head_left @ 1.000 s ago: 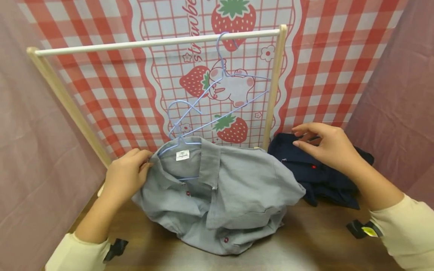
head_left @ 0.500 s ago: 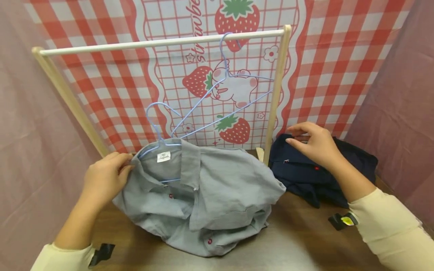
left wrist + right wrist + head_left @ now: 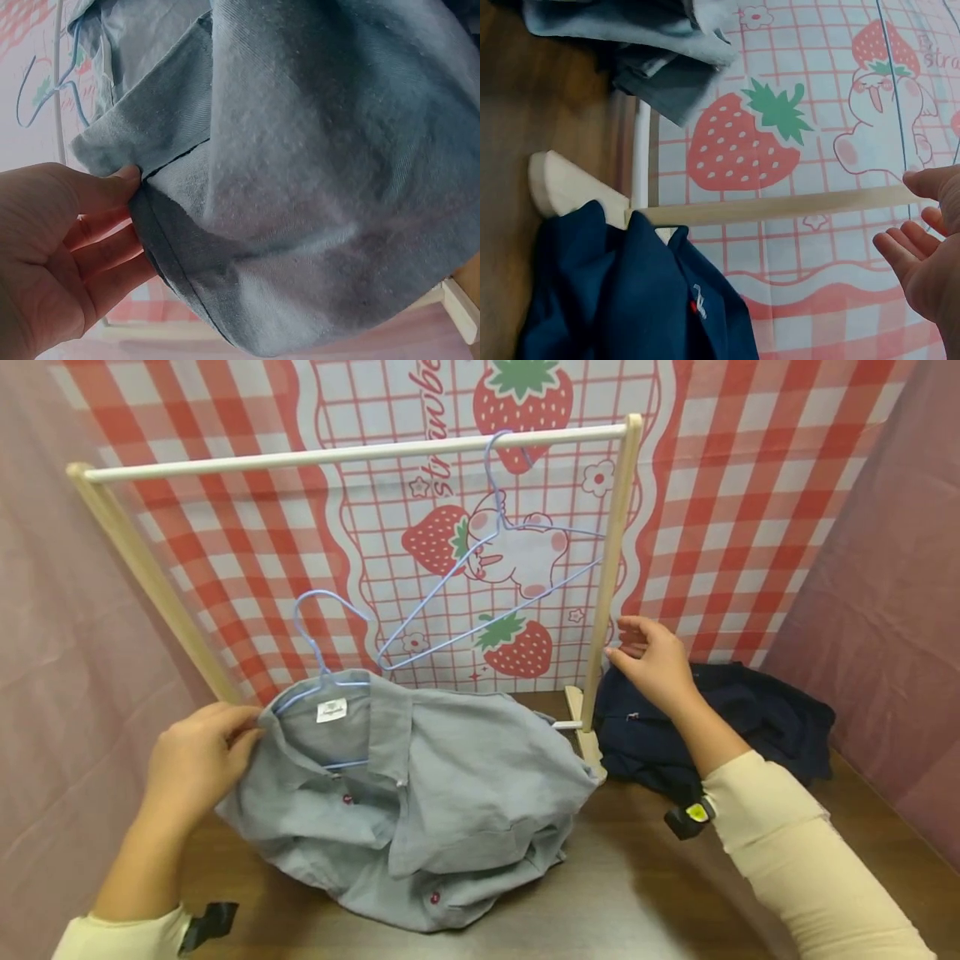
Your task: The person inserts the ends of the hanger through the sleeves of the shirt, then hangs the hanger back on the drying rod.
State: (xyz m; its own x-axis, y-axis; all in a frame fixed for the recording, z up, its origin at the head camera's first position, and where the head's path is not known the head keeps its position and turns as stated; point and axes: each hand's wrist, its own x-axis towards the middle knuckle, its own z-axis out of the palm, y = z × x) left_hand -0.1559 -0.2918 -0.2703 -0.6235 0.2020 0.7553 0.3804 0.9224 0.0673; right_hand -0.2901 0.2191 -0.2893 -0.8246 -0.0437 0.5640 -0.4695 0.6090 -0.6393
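Note:
A grey button-up shirt (image 3: 487,768) with a collar and red buttons hangs on a light-blue wire hanger (image 3: 306,635). My left hand (image 3: 191,764) pinches its cloth beside the collar; in the left wrist view, the thumb and fingers of that left hand (image 3: 67,240) close on the seam. The shirt's lower part bunches near the table. My right hand (image 3: 656,662) holds nothing. Its fingers are loosely bent beside the rack's right post (image 3: 611,568), also seen near the right hand (image 3: 922,255) in the right wrist view; whether they touch cannot be told.
A second blue hanger (image 3: 442,585) hangs from the white rail (image 3: 360,453) of the wooden rack. Dark navy clothing (image 3: 765,710) lies in a heap on the brown table (image 3: 622,868), right of the rack. A strawberry-print checked cloth (image 3: 735,485) backs the rack.
The left hand has carried the shirt and its hanger leftward, so the hanger's hook now stands apart from the hanging one. My right hand has moved left from above the navy clothing toward the post.

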